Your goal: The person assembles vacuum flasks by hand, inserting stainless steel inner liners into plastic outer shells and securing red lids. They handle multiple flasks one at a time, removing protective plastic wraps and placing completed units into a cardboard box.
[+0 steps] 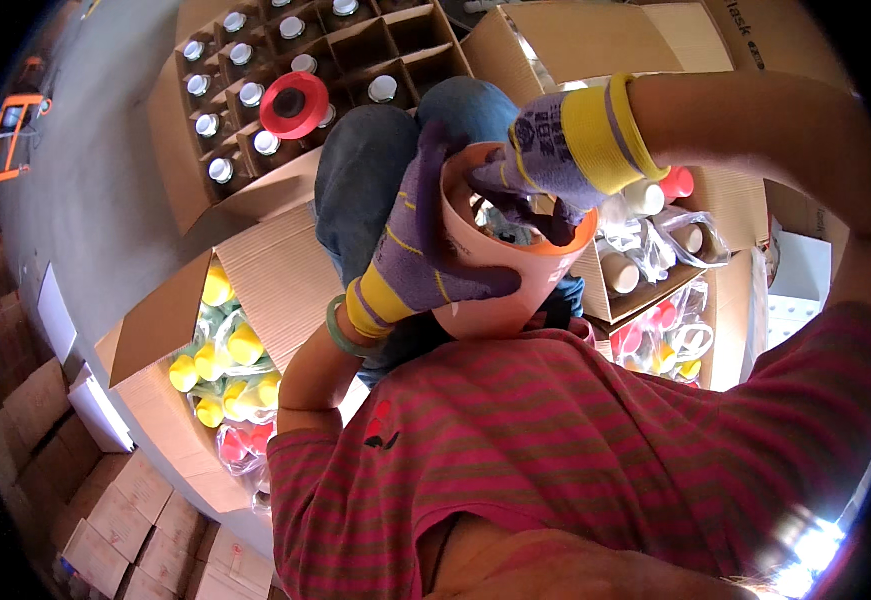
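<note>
While the left grip (417,250) clasps the pink tub (500,292) just to its right, the right grip (545,160) reaches inside, its hold impossible to tell.

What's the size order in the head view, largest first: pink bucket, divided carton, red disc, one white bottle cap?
1. Divided carton, even cut off by the top edge
2. Pink bucket, partly covered by the gloved hands
3. Red disc
4. White bottle cap

Apparent size only; no clear ties.
</note>
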`<act>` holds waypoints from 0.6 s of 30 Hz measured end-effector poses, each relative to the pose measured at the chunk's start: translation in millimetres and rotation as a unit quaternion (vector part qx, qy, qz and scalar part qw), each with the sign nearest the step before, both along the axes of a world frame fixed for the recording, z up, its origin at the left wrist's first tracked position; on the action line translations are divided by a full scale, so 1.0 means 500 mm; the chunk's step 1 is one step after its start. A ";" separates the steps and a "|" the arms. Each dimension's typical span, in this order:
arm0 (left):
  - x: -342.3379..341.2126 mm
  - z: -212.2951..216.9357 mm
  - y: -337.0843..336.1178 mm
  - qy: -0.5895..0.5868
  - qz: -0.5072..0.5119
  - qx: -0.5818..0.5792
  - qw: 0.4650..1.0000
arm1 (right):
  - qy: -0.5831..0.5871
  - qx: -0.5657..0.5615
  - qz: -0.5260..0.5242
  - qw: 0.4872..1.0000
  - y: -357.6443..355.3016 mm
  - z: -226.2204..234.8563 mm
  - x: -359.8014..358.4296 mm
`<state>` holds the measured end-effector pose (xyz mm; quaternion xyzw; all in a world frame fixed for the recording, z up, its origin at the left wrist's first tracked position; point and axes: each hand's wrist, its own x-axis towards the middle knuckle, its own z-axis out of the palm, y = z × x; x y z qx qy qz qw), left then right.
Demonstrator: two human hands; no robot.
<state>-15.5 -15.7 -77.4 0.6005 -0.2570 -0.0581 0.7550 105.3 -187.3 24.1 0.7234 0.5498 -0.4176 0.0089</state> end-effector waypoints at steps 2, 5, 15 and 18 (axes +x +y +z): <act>0.007 -0.012 0.000 0.065 -0.004 -0.055 0.996 | 0.013 0.023 -0.010 1.000 -0.007 -0.001 0.002; 0.018 -0.030 0.027 0.154 0.061 -0.052 0.985 | 0.336 -0.115 -0.455 0.817 0.015 -0.029 0.033; -0.112 -0.069 0.082 0.087 0.209 -0.034 0.973 | 0.112 0.180 -0.435 0.875 -0.132 -0.044 -0.052; -0.155 -0.055 0.099 -0.036 0.228 0.103 0.967 | 0.088 0.277 -0.531 0.796 -0.216 -0.029 -0.041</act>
